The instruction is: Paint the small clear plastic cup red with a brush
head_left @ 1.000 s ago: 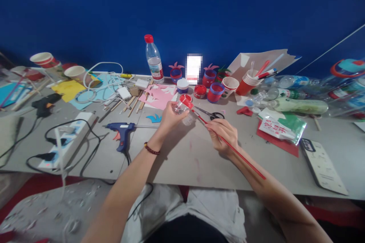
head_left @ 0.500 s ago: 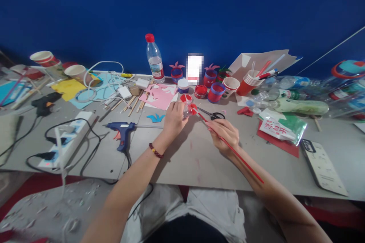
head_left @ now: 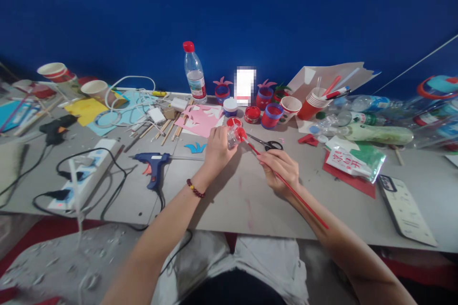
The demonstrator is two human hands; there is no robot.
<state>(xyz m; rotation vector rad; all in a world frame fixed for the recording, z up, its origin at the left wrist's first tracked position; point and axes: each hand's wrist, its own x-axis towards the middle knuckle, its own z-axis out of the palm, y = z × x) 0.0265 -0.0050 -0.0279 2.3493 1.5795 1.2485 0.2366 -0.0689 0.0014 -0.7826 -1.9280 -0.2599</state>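
Observation:
My left hand [head_left: 217, 147] is closed around a small clear plastic cup-like piece [head_left: 232, 138], possibly a cut bottle bottom, with red paint on its right end. Between the fingers of my right hand [head_left: 281, 169] is a long red paintbrush [head_left: 302, 200], its tip touching the painted end of the clear piece. Just behind my left hand lies a round red paint lid [head_left: 234, 122]. An opened pot of red paint [head_left: 252, 114] stands to its right. Black-handled scissors [head_left: 272, 145] lie beyond my right hand.
A blue glue gun [head_left: 153, 164] lies left of my arm, near a power strip [head_left: 88, 174] with cables. Red-and-purple painted cups [head_left: 272, 115] and a water bottle [head_left: 194, 74] stand at the back. At right are plastic bottles [head_left: 379, 133] and a phone [head_left: 408, 209].
My left hand has tilted the clear piece, so more of its clear side and painted end shows. The brush has shifted slightly left, its tip still at the red end.

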